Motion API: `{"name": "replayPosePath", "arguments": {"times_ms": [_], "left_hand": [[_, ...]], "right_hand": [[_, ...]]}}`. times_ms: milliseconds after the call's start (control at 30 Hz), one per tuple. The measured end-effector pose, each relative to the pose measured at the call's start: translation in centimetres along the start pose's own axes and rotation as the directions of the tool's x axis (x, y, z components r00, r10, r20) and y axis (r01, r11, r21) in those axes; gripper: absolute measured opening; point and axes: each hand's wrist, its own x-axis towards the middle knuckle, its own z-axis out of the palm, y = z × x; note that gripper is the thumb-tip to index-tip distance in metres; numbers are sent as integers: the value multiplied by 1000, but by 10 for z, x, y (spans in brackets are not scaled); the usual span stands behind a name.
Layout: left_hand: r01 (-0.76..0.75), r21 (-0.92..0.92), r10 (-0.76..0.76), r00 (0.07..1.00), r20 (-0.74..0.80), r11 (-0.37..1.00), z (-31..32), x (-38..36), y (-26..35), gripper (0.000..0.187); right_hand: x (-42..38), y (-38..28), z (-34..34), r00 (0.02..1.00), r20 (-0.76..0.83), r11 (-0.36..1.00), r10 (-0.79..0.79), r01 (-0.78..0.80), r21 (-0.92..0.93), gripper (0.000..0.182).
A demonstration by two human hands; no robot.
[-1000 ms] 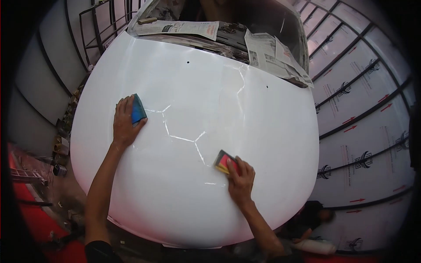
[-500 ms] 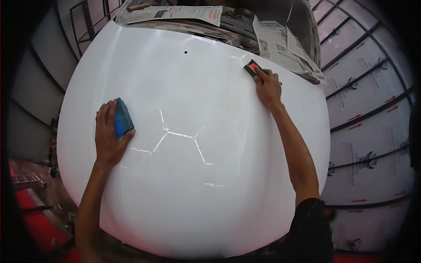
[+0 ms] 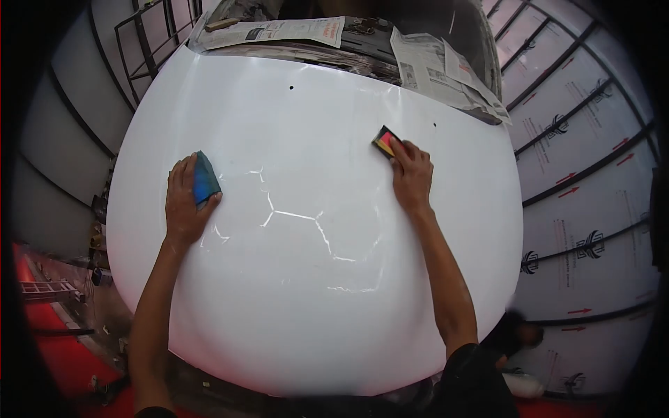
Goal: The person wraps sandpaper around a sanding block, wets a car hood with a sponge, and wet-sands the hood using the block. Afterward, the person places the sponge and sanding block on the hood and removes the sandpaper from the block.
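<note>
A glossy white car hood (image 3: pixel 279 327) fills the middle of the head view, with bright zigzag light reflections on it. On its left side, my left hand (image 3: pixel 185 209) is closed around a blue sponge (image 3: pixel 204 180), which rests against the paint. Farther up on the right, my right hand (image 3: pixel 412 177) grips a small sanding block (image 3: pixel 383 139) with dark, pink and yellowish parts. The block's underside is hidden against the hood.
Newspaper sheets (image 3: pixel 279 31) (image 3: pixel 428 66) cover the windshield base, with a small brown block (image 3: pixel 221 24) at left. Printed plastic sheeting (image 3: pixel 585 202) on a dark frame lines the right. A ladder (image 3: pixel 49 289) lies lower left; another person (image 3: pixel 512 334) appears lower right.
My right hand has drawn the sanding block toward me and slightly left. My left hand with the sponge sits a little farther right. The camera view has shifted slightly.
</note>
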Motion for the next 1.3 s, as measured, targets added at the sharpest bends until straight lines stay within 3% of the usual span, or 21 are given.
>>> {"name": "replayPosePath", "arguments": {"times_ms": [67, 200, 267, 367, 500, 667, 800, 900, 967, 1000, 1067, 1100, 1300], "left_hand": [[-29, 8, 29, 999, -13, 1000, -1, 1, -2, 98], [-34, 21, 35, 999, -40, 999, 7, 1, -3, 97], [-14, 27, 15, 999, -39, 1000, 7, -2, -1, 97], [-18, 22, 19, 999, -36, 1000, 8, 0, -2, 98], [3, 33, -2, 1000, -23, 999, 9, -2, -1, 99], [-45, 21, 46, 999, -13, 999, 8, 0, -3, 97], [-69, -20, 68, 998, -16, 997, 3, 0, -1, 92], [-59, -51, 57, 998, -29, 997, 2, -1, 1, 88], [-96, -49, 93, 994, -57, 994, 2, 2, -4, 87], [-111, -54, 108, 992, -63, 992, 3, 1, -4, 86], [-98, -47, 94, 992, -80, 994, 1, -1, -2, 82], [-96, -49, 92, 993, -79, 994, 1, 0, -3, 81], [-35, -13, 34, 997, -63, 999, 8, -2, -6, 80]], "right_hand": [[-105, -40, -68, 995, 94, 1000, 26, -27, 9, 65], [-327, -84, -172, 978, 177, 993, 113, -105, -56, 77], [-402, -91, -203, 978, 154, 988, 140, -129, -80, 76], [-368, -51, -205, 968, 249, 999, -28, 34, -20, 73], [-184, 15, -145, 968, 229, 995, -100, 96, 31, 72], [33, 107, -23, 992, 108, 996, 67, -59, -69, 44], [125, 125, 32, 942, 62, 910, 330, -300, -287, 44], [128, 123, 32, 920, 76, 897, 384, -352, -267, 43], [105, 105, 10, 939, 146, 868, 312, -220, -445, 47], [78, 104, 10, 968, 55, 898, 246, -207, -388, 46], [6, 89, -2, 982, -58, 967, 180, -188, -174, 46], [-33, 70, -21, 985, -41, 979, 170, -173, -107, 44], [-294, -51, -159, 985, 94, 988, 147, -140, -70, 71]]}}
